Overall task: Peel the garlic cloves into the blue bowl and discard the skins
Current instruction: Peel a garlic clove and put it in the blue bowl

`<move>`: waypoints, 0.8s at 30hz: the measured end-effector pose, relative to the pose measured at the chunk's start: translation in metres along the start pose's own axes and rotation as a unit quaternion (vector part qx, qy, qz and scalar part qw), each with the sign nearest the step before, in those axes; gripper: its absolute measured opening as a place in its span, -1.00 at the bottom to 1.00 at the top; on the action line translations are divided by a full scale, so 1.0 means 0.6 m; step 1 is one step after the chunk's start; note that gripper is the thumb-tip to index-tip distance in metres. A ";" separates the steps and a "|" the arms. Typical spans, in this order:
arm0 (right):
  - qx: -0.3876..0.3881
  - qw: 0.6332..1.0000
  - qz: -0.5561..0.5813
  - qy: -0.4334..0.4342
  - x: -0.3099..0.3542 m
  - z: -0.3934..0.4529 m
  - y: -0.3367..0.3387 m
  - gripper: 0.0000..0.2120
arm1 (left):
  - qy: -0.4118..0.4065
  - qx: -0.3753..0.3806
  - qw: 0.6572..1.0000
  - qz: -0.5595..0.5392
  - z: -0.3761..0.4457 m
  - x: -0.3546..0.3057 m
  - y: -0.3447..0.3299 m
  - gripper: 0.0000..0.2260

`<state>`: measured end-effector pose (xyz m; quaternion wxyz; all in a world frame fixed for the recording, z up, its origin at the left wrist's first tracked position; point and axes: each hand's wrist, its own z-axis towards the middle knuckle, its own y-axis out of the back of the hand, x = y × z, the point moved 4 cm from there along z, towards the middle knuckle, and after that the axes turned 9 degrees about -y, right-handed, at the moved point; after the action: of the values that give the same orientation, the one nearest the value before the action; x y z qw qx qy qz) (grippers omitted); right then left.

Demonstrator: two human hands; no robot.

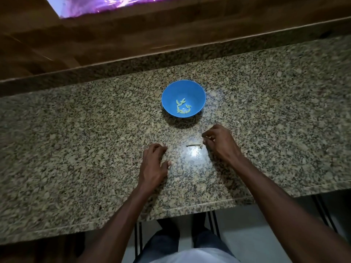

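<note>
Fingers of the right hand curl in toward the thumb, tips close together just above the counter; they seem to pinch a thin wisp of skin, though it is too small to be sure. Just beside those fingertips, on the counter, lies a pale strip of skin, apart from the hand or barely touching it. Fingers of the left hand are spread and loosely bent, tips resting on the stone, holding nothing that shows

As for progress, the bowl stands on the counter beyond both hands, well apart from them, with several pale cloves lying in its bottom. No unpeeled garlic is in view anywhere on the counter, so the peeling looks finished or nearly so. What is left, by my judgement, is the clearing up: the strip beside the right hand, and a few fainter scraps scattered between it and the bowl, are not yet thrown away. No bin shows, so where they go cannot be told
</note>
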<state>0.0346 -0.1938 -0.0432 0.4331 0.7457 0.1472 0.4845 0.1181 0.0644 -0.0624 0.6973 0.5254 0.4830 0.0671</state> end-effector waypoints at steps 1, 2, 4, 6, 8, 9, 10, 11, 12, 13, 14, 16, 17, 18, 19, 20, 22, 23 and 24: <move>0.002 1.000 -0.004 0.007 -0.001 0.000 -0.004 -0.82 | 0.003 -0.003 1.000 -0.002 0.000 0.001 -0.002 -0.56; 0.002 1.000 -0.007 0.010 -0.001 -0.001 -0.007 -0.84 | 0.004 -0.006 1.000 -0.002 0.001 0.001 -0.003 -0.56; -0.010 1.000 -0.020 0.017 0.004 -0.005 -0.010 -0.89 | 0.010 -0.008 1.000 0.000 0.002 0.002 -0.005 -0.56; -0.017 0.999 -0.030 0.022 0.008 -0.004 -0.013 -0.88 | 0.015 -0.010 1.000 0.004 0.001 0.002 -0.005 -0.56; -0.018 0.999 -0.025 0.016 0.012 -0.006 -0.014 -0.88 | 0.020 -0.008 1.000 0.005 0.000 0.001 -0.004 -0.55; -0.021 1.000 -0.010 0.009 0.013 -0.008 -0.012 -0.88 | 0.021 -0.008 1.000 0.003 0.000 0.000 -0.004 -0.55; -0.023 1.000 0.019 -0.009 0.011 -0.009 -0.009 -0.87 | 0.021 -0.008 1.000 0.001 0.000 -0.001 -0.004 -0.56; -0.022 0.997 0.063 -0.036 0.008 -0.010 -0.004 -0.87 | 0.023 -0.008 1.000 -0.001 0.000 -0.002 -0.003 -0.56; -0.018 0.991 0.116 -0.068 0.003 -0.010 0.001 -0.89 | 0.025 -0.010 1.000 -0.001 0.000 -0.003 -0.003 -0.56; -0.011 0.980 0.170 -0.100 -0.002 -0.010 0.006 -0.92 | 0.027 -0.012 1.000 -0.002 -0.001 -0.004 -0.003 -0.57; -0.004 0.967 0.221 -0.125 -0.006 -0.010 0.012 -0.95 | 0.029 -0.015 0.999 -0.003 -0.001 -0.006 -0.002 -0.57; 0.001 0.947 0.289 -0.142 -0.010 -0.006 0.028 -0.96 | 0.034 -0.021 0.999 -0.011 -0.002 -0.009 -0.002 -0.57; 0.002 0.941 0.307 -0.142 -0.008 -0.003 0.036 -0.94 | 0.035 -0.022 0.999 -0.016 -0.002 -0.010 -0.002 -0.58; 0.006 0.936 0.321 -0.142 -0.005 0.000 0.043 -0.93 | 0.035 -0.023 0.999 -0.020 -0.002 -0.012 -0.001 -0.58; 0.011 0.932 0.334 -0.142 0.001 0.003 0.051 -0.91 | 0.034 -0.023 0.999 -0.023 -0.002 -0.011 0.000 -0.58; 0.015 0.927 0.347 -0.143 0.006 0.007 0.057 -0.89 | 0.033 -0.023 0.999 -0.026 -0.002 -0.011 0.000 -0.58; 0.021 0.921 0.363 -0.138 0.015 0.016 0.066 -0.83 | 0.030 -0.020 0.999 -0.030 -0.001 -0.011 0.001 -0.58; 0.023 0.922 0.363 -0.133 0.020 0.021 0.069 -0.81 | 0.030 -0.019 0.999 -0.032 0.000 -0.010 0.001 -0.58; 0.025 0.924 0.361 -0.126 0.026 0.027 0.073 -0.82 | 0.033 -0.018 0.999 -0.034 0.001 -0.010 0.002 -0.58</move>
<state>0.0472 -0.2173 -0.0020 0.2256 0.8139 -0.1757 0.5058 0.1156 0.0608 -0.0580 0.6921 0.4939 0.5218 0.0691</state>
